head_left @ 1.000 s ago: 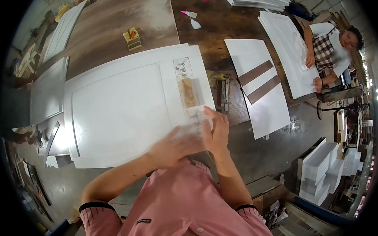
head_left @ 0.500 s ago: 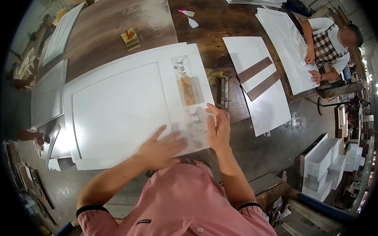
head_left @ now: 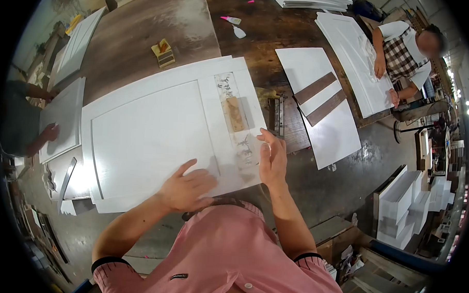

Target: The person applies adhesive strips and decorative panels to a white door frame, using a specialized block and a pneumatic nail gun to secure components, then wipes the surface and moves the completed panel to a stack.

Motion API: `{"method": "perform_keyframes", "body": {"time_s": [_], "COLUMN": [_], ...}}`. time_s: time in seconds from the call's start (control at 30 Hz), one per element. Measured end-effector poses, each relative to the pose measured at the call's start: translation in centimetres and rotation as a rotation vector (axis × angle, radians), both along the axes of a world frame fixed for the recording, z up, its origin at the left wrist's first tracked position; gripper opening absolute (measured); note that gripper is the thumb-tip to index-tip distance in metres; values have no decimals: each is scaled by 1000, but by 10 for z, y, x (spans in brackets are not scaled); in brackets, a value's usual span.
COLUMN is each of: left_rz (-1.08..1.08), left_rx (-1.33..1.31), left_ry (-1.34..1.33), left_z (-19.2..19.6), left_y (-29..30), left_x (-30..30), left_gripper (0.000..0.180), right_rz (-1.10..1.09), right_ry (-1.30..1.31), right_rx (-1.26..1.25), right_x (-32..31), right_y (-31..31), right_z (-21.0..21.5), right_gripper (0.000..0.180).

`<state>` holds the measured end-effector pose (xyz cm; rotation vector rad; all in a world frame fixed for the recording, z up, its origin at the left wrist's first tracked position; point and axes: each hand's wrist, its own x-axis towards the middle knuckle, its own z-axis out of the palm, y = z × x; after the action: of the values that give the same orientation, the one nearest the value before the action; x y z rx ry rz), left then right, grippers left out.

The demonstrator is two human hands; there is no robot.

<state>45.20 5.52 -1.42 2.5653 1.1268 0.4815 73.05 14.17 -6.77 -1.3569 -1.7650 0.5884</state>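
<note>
A white framed door panel with a recessed middle lies before me on a stack of similar boards. My left hand is over its near edge, fingers spread and holding nothing. At the right edge of the panel is my right hand, its fingers loosely bent and thumb apart, with nothing visible in it. A pale, marked strip runs along the panel's right side, bearing dark handwriting. On that strip sits a small wooden block.
A white board with two brown strips lies to the right. Beyond are a yellow pad and small glue bottles. One co-worker handles panels at far right; another co-worker's hand rests on a left panel.
My left hand has moved left along the panel, away from the marked strip. My right hand stays at the right edge. The co-worker on the left has come further into view, hands at the panel there.
</note>
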Motion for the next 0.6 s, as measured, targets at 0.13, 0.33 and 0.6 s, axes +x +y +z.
{"method": "perform_keyframes", "body": {"time_s": [0.13,0.33,0.6], "left_rz": [224,427,441], "left_rx": [61,-192,-541], "left_ry": [-10,-13,163], "left_z": [-27,-15,2], "left_y": [9,47,67], "left_x": [-5,60,52], "left_gripper": [30,79,112], "right_rz": [6,6,-3], "right_ry": [-3,65,90], "right_rx": [-3,-44,-73], "right_x": [-5,-2,1], "right_y": [0,0,2], "right_z": [1,-5,-4], "right_gripper": [48,47,42]}}
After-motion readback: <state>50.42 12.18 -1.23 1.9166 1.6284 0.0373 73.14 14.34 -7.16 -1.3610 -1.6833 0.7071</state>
